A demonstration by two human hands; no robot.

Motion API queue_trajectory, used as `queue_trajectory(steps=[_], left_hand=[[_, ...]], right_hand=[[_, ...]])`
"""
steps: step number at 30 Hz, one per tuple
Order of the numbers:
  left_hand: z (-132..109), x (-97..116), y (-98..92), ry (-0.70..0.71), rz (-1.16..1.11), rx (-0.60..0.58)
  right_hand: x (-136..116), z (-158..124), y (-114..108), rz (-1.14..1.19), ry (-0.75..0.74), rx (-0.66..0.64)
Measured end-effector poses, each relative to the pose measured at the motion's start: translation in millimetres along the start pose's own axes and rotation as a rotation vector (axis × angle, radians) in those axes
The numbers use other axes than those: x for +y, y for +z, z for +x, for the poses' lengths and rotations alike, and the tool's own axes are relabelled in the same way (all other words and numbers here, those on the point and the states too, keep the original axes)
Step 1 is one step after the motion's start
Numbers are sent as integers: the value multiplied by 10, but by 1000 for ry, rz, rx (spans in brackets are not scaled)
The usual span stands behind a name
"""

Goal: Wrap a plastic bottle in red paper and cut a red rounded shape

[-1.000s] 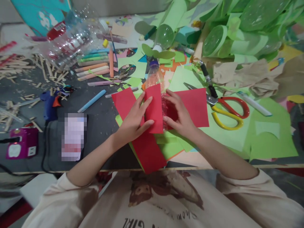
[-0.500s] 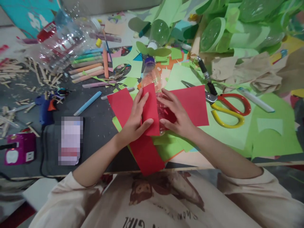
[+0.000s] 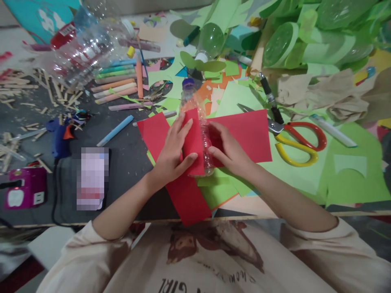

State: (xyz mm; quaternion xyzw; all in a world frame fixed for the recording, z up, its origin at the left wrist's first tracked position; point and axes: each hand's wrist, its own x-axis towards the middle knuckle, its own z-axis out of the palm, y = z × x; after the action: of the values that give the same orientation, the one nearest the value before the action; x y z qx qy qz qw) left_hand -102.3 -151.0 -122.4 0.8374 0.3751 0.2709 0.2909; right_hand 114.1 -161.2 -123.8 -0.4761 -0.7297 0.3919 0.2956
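A clear plastic bottle (image 3: 208, 156) with a purple cap (image 3: 188, 83) lies in front of me, its cap pointing away. A strip of red paper (image 3: 194, 134) is folded up over the bottle's left side. My left hand (image 3: 174, 148) holds this flap against the bottle, thumb and fingers on the paper. The strip's other part (image 3: 247, 136) stretches out on the right. My right hand (image 3: 227, 148) rests beside the bottle with bent fingers, its thumb apart from them and touching or nearly touching the bottle. Another red strip (image 3: 189, 199) lies slantwise underneath.
Scissors (image 3: 297, 140) with red and yellow handles lie right, near a black pen (image 3: 270, 97). Green paper (image 3: 357, 162) spreads beneath. On the left are a phone (image 3: 91, 179), a blue glue gun (image 3: 58, 138), markers (image 3: 116, 87) and several clear bottles (image 3: 88, 49).
My right hand's fingers have drawn back off the bottle to the right and curled more. My left hand stays on the red flap. The view has shifted slightly.
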Motion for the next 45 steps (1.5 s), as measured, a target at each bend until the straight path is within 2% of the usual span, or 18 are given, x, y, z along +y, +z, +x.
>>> queue_trajectory(steps=[5,11,24,33,45], left_hand=[[5,-25,-15,-27,31,-2],[-4,-36,-13,-77,-9,5],[13,-27,28,-81,-28,-11],[22,-10,39,-88,-49,-9],[15,-18,69,-99,-55,3]], right_hand=[[22,46,14,-125,-158,-54],[20,46,40,-235,-92,-50],[57,18,41,-275,-85,-62],[22,18,-2,-242,-131,-126],[65,0,28,-228,-174,-106]])
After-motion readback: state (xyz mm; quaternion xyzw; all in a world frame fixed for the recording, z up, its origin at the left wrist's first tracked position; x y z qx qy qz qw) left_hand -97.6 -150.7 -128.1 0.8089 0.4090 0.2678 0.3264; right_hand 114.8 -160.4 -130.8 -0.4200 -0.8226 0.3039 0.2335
